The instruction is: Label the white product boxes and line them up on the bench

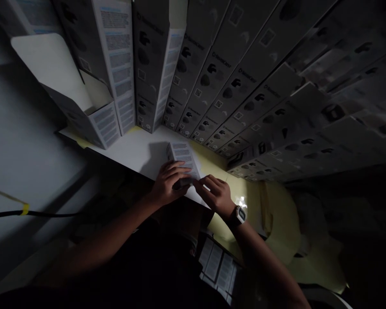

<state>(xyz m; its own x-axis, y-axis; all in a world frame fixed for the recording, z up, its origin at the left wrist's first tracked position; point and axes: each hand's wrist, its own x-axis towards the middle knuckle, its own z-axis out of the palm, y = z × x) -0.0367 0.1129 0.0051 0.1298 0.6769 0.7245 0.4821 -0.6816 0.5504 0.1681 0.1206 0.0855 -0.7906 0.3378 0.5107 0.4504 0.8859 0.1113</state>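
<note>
A small printed cardboard box [184, 153] lies on the white tabletop [125, 150], its text side facing up. My left hand [170, 180] is wrapped over its near left part, fingers across the top and thumb at the near end. At the near right corner of that box, my right hand [214, 193] has its fingers curled and pressed together. Whether they pinch a flap or something else is hidden. A watch sits on my right wrist.
Rows of stacked printed boxes [212, 77] rise behind the table. An open box [80, 103] with a raised white flap stands at the left. Yellow sheeting [225, 167] covers the right part of the table. More boxes [218, 264] are below. A black cable [35, 213] runs at far left.
</note>
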